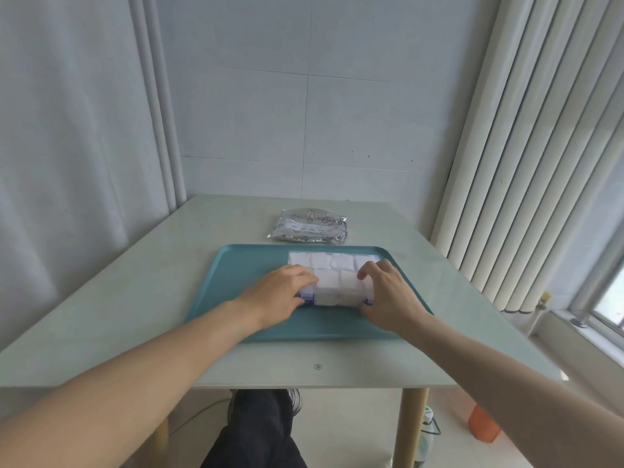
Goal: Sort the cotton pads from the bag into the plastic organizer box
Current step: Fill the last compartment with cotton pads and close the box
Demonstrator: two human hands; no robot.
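A clear plastic organizer box filled with white cotton pads sits on a teal tray. Its near edge carries blue latches. My left hand grips the box's left end, fingers curled over the top and thumb at the left blue latch. My right hand grips the right end the same way, fingers bent over the top near the right latch. The printed plastic bag lies crumpled and flat on the table behind the tray, apart from both hands.
The tray rests on a pale green table set against a white wall. Vertical blinds hang on the right. Under the table are my dark-trousered legs, a bottle and an orange container on the floor.
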